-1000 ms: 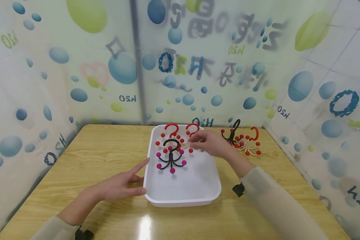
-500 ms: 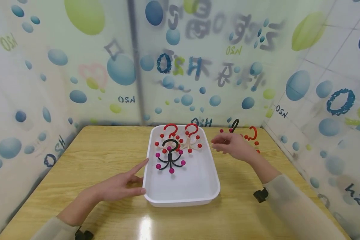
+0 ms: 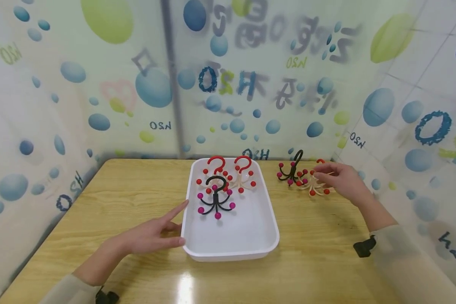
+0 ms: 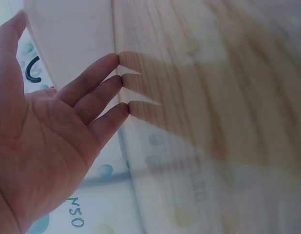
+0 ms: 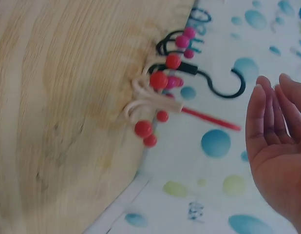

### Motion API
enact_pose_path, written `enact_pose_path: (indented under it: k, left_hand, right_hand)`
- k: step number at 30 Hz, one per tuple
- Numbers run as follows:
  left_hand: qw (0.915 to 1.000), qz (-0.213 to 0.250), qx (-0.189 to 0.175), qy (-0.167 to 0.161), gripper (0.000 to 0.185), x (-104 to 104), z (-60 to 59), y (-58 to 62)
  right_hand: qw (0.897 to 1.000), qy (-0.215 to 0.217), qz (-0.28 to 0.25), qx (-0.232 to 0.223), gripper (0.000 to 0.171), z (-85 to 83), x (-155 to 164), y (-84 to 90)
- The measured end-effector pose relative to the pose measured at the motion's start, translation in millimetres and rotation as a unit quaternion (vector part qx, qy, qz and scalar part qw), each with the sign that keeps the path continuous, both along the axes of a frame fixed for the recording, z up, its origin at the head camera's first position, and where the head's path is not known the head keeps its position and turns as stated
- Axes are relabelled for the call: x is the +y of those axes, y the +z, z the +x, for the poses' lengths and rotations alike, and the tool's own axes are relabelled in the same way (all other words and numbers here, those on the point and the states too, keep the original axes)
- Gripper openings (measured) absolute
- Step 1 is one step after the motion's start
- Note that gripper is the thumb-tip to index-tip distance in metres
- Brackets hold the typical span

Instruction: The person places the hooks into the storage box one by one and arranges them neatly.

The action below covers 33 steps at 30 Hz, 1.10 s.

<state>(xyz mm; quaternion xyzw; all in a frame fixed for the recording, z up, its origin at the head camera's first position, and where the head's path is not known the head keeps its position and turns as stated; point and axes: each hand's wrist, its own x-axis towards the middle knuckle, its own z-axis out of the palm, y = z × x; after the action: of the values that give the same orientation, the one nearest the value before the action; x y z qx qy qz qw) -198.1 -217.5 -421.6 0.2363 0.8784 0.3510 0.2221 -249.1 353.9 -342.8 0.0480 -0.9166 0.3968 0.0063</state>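
Note:
My left hand (image 3: 152,236) is spread against the left side of a white tray (image 3: 235,240), fingertips at its wall. In the left wrist view the left palm (image 4: 48,141) shows, with fingers straight. My right hand (image 3: 342,180) hovers at the table's back right, fingers loosely bent and holding nothing. Close to it stands a beige multi-arm hanger hook (image 5: 162,101) with a red hook and red ball tips; the right wrist view shows a gap between fingers and red hook. Beside it is a black hanger hook (image 3: 293,173) with magenta balls, their arms overlapping.
Inside the tray stand a black hanger hook (image 3: 215,202) with magenta balls and two beige ones with red hooks, one of them (image 3: 240,180) at the back right. The wooden table (image 3: 137,190) meets patterned curtains (image 3: 137,139) at its back and sides.
My right hand has gone from the beige hanger hook in the tray, which it left standing there, rightward to the beige one on the table. The left hand stays at the tray.

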Motion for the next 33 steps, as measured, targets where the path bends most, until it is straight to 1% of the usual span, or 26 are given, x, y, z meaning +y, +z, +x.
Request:
enact_pose_path:
  k: [6,11,15,19,27,33]
  left_hand:
    - [1.0,0.001,-0.008,0.001,0.101,-0.6,0.6,-0.4]
    - [1.0,-0.001,0.002,-0.002,0.101,-1.1,0.0,-0.1]
    - [0.9999,0.004,0.007,-0.008,0.1,-1.3,-0.3,0.3]
    - [0.9999,0.004,0.003,-0.01,0.1,-0.9,0.0,0.4]
    - [1.0,0.004,0.0,-0.005,0.1,0.0,0.7,1.6]
    - [1.0,0.004,-0.007,0.001,0.1,0.4,0.4,1.2]
  right_hand:
    - [0.998,-0.042,-0.032,0.024,0.051,-4.6,25.7,-5.4]
    - [0.996,-0.063,-0.054,0.034,0.054,-8.5,34.1,-9.3]
    - [0.995,-0.069,-0.067,0.028,0.057,-13.1,35.4,-14.3]
    - [0.994,-0.079,-0.071,0.018,0.061,-18.5,35.2,-20.5]
    - [0.992,-0.094,-0.086,0.016,0.065,-31.1,32.8,-33.6]
    - [0.989,-0.122,-0.084,0.018,0.066,-38.8,27.7,-43.0]
